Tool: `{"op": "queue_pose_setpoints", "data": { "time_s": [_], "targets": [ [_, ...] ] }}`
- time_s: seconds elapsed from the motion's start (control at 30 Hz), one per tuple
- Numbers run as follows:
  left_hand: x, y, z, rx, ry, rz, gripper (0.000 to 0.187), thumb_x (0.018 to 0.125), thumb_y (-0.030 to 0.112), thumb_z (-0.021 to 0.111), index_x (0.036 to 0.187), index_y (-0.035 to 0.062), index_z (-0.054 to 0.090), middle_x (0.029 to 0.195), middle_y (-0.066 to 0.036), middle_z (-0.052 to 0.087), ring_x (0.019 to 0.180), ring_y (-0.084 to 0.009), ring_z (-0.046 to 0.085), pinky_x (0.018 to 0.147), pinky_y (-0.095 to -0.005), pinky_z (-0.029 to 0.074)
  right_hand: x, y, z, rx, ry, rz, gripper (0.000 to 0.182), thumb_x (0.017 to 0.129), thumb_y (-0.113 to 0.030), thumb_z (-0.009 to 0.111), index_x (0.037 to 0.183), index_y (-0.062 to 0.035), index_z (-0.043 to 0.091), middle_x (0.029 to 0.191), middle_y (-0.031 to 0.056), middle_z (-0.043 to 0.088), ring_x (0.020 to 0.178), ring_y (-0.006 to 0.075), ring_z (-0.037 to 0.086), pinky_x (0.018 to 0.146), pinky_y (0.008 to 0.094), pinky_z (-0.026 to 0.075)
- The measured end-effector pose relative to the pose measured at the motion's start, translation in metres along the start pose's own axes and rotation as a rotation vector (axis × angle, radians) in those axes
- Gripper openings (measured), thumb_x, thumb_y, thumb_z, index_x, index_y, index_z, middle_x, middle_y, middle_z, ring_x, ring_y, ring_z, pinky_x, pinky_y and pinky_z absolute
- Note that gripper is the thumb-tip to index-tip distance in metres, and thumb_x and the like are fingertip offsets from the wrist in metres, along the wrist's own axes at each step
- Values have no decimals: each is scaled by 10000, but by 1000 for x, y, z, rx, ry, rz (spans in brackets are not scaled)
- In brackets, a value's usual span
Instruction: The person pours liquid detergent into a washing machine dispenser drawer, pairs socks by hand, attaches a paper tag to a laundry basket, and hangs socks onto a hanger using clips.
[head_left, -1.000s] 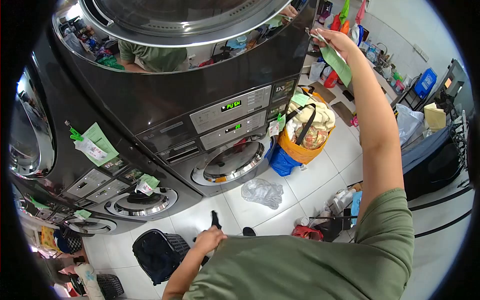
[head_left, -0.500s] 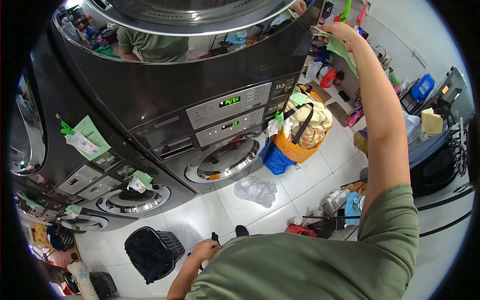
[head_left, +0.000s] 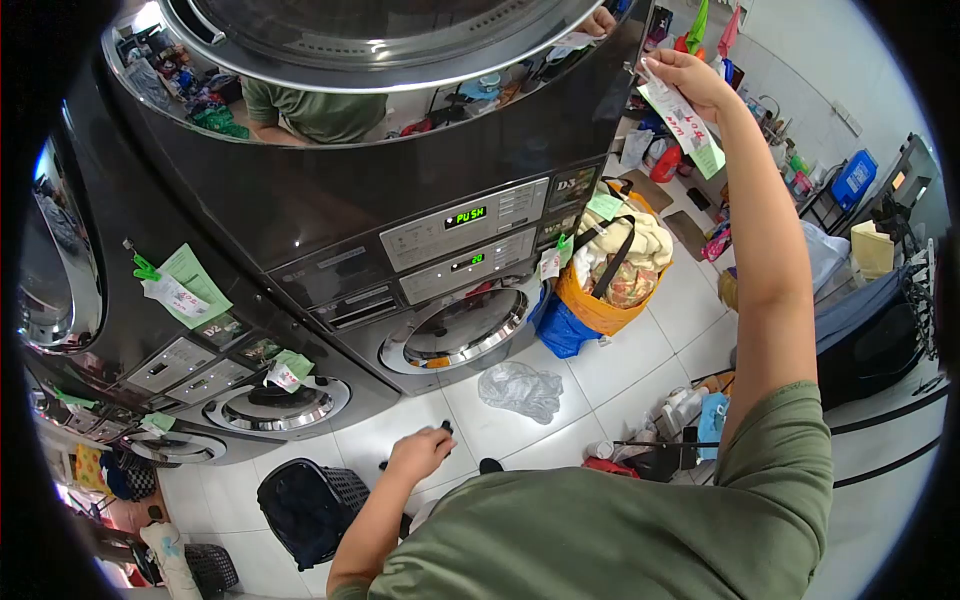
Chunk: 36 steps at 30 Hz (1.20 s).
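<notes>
Slips (head_left: 680, 117) in right hand (head_left: 688, 82) | left hand (head_left: 419, 455) near basket (head_left: 349, 487) | plastic bag (head_left: 521, 391) before washer (head_left: 455, 330)

Bright, with curved fisheye edges.

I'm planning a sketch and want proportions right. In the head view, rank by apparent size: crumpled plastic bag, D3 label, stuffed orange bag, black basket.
Stuffed orange bag
Black basket
Crumpled plastic bag
D3 label

Can't make out the bottom of that dark basket (head_left: 314, 510), and the top of the big round door (head_left: 390, 45) is cut off.
</notes>
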<state>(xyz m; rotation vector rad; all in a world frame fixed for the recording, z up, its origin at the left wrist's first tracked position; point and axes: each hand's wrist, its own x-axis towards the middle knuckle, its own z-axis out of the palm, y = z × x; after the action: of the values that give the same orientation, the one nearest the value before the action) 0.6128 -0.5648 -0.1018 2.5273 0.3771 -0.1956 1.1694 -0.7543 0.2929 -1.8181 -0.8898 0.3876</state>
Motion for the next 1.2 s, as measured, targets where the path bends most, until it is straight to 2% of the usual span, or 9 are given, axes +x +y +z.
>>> {"op": "queue_pose_setpoints", "data": {
  "time_s": [0.3, 0.47, 0.5, 0.7, 0.83, 1.03, 1.1, 1.13, 1.2],
  "targets": [
    [111, 137, -118, -217, 297, 237, 317, 954, 365, 534, 1159, 136, 612, 890, -183, 692, 879, -379, 660, 757, -461, 515, 13, -6, -6, 332, 130, -66, 322, 977, -241, 573, 1184, -4, 640, 954, 57, 685, 690, 92, 605, 623, 257, 517],
    [135, 189, -161, -617, 363, 363, 359, 947, 352, 595, 1197, 95, 602, 823, -101, 669, 720, -203, 626, 705, -312, 496, -26, -20, 22, 281, 183, -77, 318, 923, -197, 642, 1135, 40, 635, 954, 99, 690, 827, 186, 678, 694, 370, 565],
    [136, 189, -164, -794, 256, 356, 419, 985, 330, 556, 1277, 30, 570, 1024, -50, 659, 955, -132, 590, 872, -270, 452, -48, -26, 46, 237, 170, -52, 351, 897, -223, 679, 1126, 39, 638, 944, 83, 691, 807, 168, 667, 708, 348, 550],
    [133, 163, -135, -1334, 108, 334, 449, 956, 335, 606, 1234, -16, 576, 1123, -71, 653, 1022, -130, 594, 948, -276, 432, -144, -9, 178, 215, 19, -78, 365, 869, -225, 715, 1114, 38, 651, 933, 73, 697, 834, 113, 640, 757, 251, 499],
    [85, 165, -145, -1125, -120, 226, 495, 840, 199, 756, 1247, -3, 559, 1135, -48, 652, 1032, -128, 595, 941, -297, 456, -157, 23, 228, 228, -87, 118, 365, 867, -234, 716, 1077, 58, 656, 937, 76, 680, 845, 120, 615, 775, 265, 484],
    [43, 138, -129, -567, 388, 141, 809, 774, 250, 778, 1439, 96, 344, 1015, -170, 700, 948, -263, 695, 822, -345, 522, -151, 54, 287, 177, -269, 298, 342, 858, -277, 714, 981, 41, 686, 854, 65, 669, 764, 123, 585, 647, 275, 457],
    [27, 125, -132, -491, 452, 10, 792, 778, 265, 766, 1450, 167, 359, 1000, -177, 701, 922, -273, 698, 778, -343, 522, -151, 52, 307, 163, -304, 287, 329, 855, -277, 716, 963, 32, 691, 835, 60, 665, 759, 122, 582, 631, 270, 449],
    [24, 115, -126, -433, 639, 129, 646, 823, 237, 719, 1408, 206, 447, 1019, -148, 701, 855, -255, 692, 749, -332, 519, -156, 43, 316, 183, -323, 283, 308, 860, -270, 710, 952, 24, 690, 834, 60, 664, 753, 118, 580, 640, 265, 453],
    [11, 100, -133, -522, 593, 56, 513, 862, 156, 673, 1352, 163, 523, 1049, -103, 708, 921, -181, 673, 811, -288, 500, -159, 38, 339, 193, -376, 309, 306, 863, -267, 708, 957, 23, 686, 835, 60, 664, 748, 114, 582, 640, 258, 454]
  ]
}}
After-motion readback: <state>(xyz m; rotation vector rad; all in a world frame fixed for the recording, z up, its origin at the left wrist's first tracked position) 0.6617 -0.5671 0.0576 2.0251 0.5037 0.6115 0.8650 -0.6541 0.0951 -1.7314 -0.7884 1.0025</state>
